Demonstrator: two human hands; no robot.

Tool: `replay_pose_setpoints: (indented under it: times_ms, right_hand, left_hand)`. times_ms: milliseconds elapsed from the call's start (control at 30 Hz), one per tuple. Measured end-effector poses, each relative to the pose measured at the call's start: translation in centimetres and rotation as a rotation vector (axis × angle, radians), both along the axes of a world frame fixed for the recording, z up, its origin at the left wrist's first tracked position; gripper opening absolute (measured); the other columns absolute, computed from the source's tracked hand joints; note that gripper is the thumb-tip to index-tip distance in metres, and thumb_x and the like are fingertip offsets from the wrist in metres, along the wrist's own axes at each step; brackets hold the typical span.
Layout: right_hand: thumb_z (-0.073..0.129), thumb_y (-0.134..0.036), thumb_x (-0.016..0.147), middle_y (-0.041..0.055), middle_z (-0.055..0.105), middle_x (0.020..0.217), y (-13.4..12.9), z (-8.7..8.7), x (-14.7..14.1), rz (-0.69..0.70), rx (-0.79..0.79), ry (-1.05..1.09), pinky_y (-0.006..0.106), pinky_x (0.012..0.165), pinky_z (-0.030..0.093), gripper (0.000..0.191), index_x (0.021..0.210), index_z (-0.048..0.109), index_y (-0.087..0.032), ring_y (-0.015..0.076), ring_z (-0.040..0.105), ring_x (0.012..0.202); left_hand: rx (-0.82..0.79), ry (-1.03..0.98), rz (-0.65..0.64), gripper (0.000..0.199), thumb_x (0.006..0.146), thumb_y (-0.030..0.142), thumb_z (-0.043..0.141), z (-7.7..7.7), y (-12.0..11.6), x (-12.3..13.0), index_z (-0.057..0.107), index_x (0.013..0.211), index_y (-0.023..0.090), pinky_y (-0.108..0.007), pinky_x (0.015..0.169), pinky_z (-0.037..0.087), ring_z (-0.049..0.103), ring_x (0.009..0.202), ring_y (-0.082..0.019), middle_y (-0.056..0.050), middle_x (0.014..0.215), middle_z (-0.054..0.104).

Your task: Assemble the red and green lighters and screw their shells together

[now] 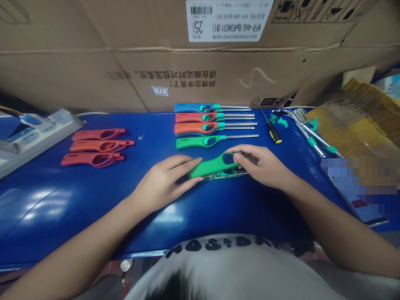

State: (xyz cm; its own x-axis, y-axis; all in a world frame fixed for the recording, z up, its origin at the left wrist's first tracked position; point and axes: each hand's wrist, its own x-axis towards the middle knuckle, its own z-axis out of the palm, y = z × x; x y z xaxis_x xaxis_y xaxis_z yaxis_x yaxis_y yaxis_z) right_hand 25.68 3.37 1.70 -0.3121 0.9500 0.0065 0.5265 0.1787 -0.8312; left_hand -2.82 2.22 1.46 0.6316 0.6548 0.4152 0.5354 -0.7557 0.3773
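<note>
A green lighter casing lies across the middle of the blue table, its two halves slightly apart, with thin wires showing between them. My left hand grips the casing's left end between thumb and fingers. At the other end, my right hand pinches it beside the trigger opening. Behind it, several lighters with metal tubes lie stacked in a row, among them a green one, an orange one and a blue one.
Three red casing pieces lie at the left, near a white power strip. At the right are a black and yellow screwdriver, loose metal tubes and brown packaging. A large cardboard box stands behind.
</note>
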Motion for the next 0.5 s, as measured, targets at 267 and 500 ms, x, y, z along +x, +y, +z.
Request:
replay_pose_setpoints:
  times_ms: [267,500]
  right_hand:
    - [0.071,-0.038,0.090,0.0062,0.069,0.103,0.27,-0.23,0.82,0.344,0.295,-0.285,0.037,0.088,0.048,0.034,0.120,0.067,-0.022,0.0222,0.060,0.096]
    - [0.071,-0.033,0.089,0.0056,0.064,0.114,-0.12,-0.57,0.24,0.355,0.307,-0.382,0.041,0.094,0.043,0.028,0.114,0.065,-0.025,0.0237,0.058,0.106]
  left_hand:
    - [-0.115,0.137,-0.011,0.034,0.097,0.035,0.062,0.16,0.40,-0.04,0.068,0.122,0.013,-0.042,0.089,0.059,0.070,0.099,-0.025,-0.010,0.110,0.074]
    - [-0.186,0.231,0.003,0.032,0.097,0.035,0.060,0.28,0.29,-0.02,0.068,0.124,0.019,-0.040,0.089,0.057,0.067,0.101,-0.024,-0.009,0.111,0.071]
